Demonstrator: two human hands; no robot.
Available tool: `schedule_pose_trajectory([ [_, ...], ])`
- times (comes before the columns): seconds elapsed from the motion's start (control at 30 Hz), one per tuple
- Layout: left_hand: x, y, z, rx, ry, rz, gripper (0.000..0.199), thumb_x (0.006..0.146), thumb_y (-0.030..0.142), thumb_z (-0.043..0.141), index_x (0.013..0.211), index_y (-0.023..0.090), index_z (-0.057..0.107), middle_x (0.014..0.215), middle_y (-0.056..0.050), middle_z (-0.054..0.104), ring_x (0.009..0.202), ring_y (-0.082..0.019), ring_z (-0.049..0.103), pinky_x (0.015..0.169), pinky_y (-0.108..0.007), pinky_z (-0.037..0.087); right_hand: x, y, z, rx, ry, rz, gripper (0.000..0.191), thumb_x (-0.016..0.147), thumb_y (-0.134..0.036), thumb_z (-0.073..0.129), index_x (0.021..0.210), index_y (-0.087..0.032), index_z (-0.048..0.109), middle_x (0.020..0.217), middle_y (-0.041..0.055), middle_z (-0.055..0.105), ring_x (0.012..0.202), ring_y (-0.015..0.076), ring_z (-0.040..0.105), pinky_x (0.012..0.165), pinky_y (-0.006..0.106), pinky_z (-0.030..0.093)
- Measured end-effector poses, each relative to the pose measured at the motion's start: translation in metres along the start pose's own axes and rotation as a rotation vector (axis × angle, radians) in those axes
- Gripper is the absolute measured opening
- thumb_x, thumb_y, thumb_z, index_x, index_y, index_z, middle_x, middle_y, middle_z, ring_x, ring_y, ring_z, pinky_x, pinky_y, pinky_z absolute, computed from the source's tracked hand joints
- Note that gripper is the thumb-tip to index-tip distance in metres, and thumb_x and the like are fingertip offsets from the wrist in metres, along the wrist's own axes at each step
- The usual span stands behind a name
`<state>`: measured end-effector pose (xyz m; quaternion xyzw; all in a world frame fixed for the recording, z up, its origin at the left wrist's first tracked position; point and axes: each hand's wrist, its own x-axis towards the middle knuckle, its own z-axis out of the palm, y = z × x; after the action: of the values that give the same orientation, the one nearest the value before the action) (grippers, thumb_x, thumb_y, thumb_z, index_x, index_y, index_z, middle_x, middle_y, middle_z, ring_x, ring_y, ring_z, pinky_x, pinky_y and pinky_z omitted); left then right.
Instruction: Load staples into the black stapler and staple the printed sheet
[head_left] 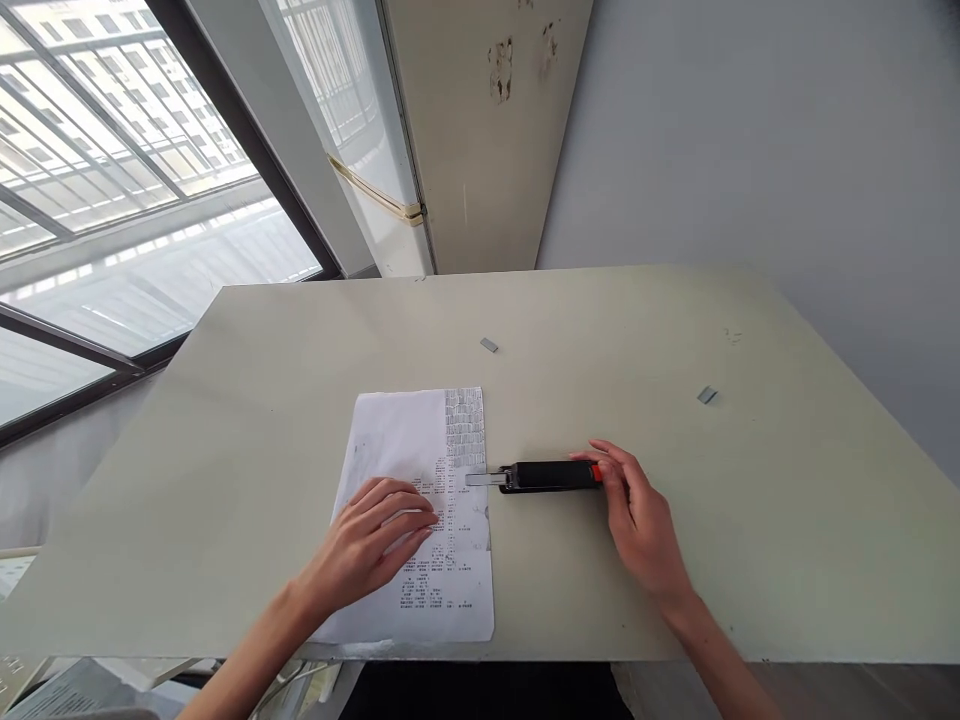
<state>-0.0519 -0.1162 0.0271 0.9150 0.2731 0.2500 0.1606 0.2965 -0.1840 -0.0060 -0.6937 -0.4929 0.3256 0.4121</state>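
A black stapler [551, 476] with a red end lies across the right edge of a printed sheet of paper [394, 430]. Its metal strip [486, 480] sticks out to the left over the sheet. My right hand [641, 515] grips the stapler's red end between thumb and fingers. On the paper rests my left hand [382, 535], its fingers loosely bent and side by side, holding nothing. Part of the print is hidden beneath it. Dense rows of short grey marks, resembling staples, cover the sheet's upper right corner.
Two small grey pieces like staple strips lie on the pale table [247, 450]: one strip [489, 345] beyond the paper, another strip [707, 395] farther right. A window [97, 150] stands at the left, and a grey wall [750, 150] rises at the right.
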Motion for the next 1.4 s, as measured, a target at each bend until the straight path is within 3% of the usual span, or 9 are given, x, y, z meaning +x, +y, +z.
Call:
schedule_pose_trajectory([
  [0.1,0.003,-0.005,-0.003,0.026,0.077,-0.063,0.020,0.097,0.016,0.071,0.113,0.028,0.075,0.101,-0.002,0.081,0.098,-0.022,0.074,0.090,-0.037,0.058,0.000,-0.001,0.000,0.019,-0.002,-0.002,0.042,0.110,-0.055,0.039,0.132,-0.027,0.062,0.132,0.0091,0.075,0.126,0.0266,0.069,0.108,0.046,0.055],
  [0.2,0.007,-0.009,-0.009,0.041,0.158,-0.265,0.015,0.102,0.026,0.066,0.114,0.027,0.074,0.104,-0.004,0.079,0.099,-0.024,0.074,0.088,-0.038,0.059,-0.001,0.002,-0.003,0.004,-0.037,-0.017,0.042,0.110,-0.056,0.041,0.132,-0.029,0.064,0.137,0.0079,0.072,0.127,0.0268,0.067,0.103,0.045,0.057],
  [0.33,0.016,-0.007,-0.009,-0.092,0.091,-0.480,0.022,0.104,0.039,0.061,0.118,0.026,0.073,0.116,-0.007,0.077,0.105,-0.026,0.071,0.090,-0.038,0.060,-0.001,0.008,-0.006,-0.148,-0.115,-0.138,0.043,0.100,-0.061,0.061,0.134,-0.035,0.065,0.136,0.0055,0.071,0.128,0.0310,0.064,0.102,0.049,0.057],
  [0.47,0.035,-0.003,0.002,-0.330,0.062,-0.576,0.028,0.102,0.046,0.064,0.121,0.028,0.074,0.123,-0.007,0.076,0.108,-0.027,0.070,0.091,-0.038,0.059,0.000,0.002,-0.006,-0.224,-0.071,-0.197,0.037,0.095,-0.063,0.068,0.117,-0.033,0.071,0.115,0.0049,0.077,0.110,0.0318,0.069,0.101,0.051,0.054],
  [0.63,0.072,-0.004,0.019,-0.852,0.315,-0.843,0.035,0.103,0.052,0.062,0.111,0.022,0.078,0.120,-0.009,0.076,0.116,-0.025,0.069,0.105,-0.034,0.053,-0.004,-0.024,-0.006,-0.062,-0.138,0.146,0.047,0.084,-0.070,0.076,0.105,-0.028,0.075,0.093,0.0042,0.077,0.084,0.0281,0.071,0.077,0.041,0.059],
  [0.8,0.101,0.004,0.041,-1.726,0.591,-1.106,0.029,0.102,0.040,0.064,0.095,0.014,0.075,0.095,-0.009,0.074,0.091,-0.018,0.073,0.093,-0.031,0.060,-0.014,-0.039,0.005,0.312,-0.263,0.378,0.052,0.079,-0.070,0.081,0.100,-0.022,0.078,0.093,0.0078,0.080,0.087,0.0281,0.074,0.081,0.039,0.060],
  [0.9,0.111,0.013,0.045,-1.995,0.640,-1.212,0.027,0.104,0.036,0.059,0.096,0.013,0.071,0.091,-0.010,0.071,0.086,-0.017,0.073,0.090,-0.030,0.062,-0.020,-0.044,0.015,0.538,-0.370,0.496,0.056,0.079,-0.067,0.084,0.106,-0.019,0.077,0.090,0.0084,0.080,0.081,0.0246,0.074,0.079,0.038,0.061],
  [1.07,0.115,0.015,0.038,-2.204,0.755,-1.235,0.023,0.106,0.028,0.050,0.100,0.012,0.064,0.086,-0.009,0.067,0.078,-0.016,0.071,0.080,-0.029,0.063,-0.023,-0.056,0.024,0.819,-0.559,0.635,0.054,0.081,-0.064,0.085,0.107,-0.018,0.075,0.085,0.0034,0.074,0.071,0.0156,0.071,0.068,0.028,0.058],
  [1.4,0.090,-0.002,0.037,-2.282,0.664,-1.100,0.015,0.101,0.023,0.056,0.106,0.010,0.063,0.090,-0.011,0.065,0.083,-0.021,0.071,0.079,-0.034,0.063,-0.022,-0.056,0.032,0.865,-0.669,0.653,0.055,0.080,-0.066,0.086,0.097,-0.015,0.077,0.083,0.0060,0.075,0.067,0.0136,0.070,0.059,0.023,0.052],
])
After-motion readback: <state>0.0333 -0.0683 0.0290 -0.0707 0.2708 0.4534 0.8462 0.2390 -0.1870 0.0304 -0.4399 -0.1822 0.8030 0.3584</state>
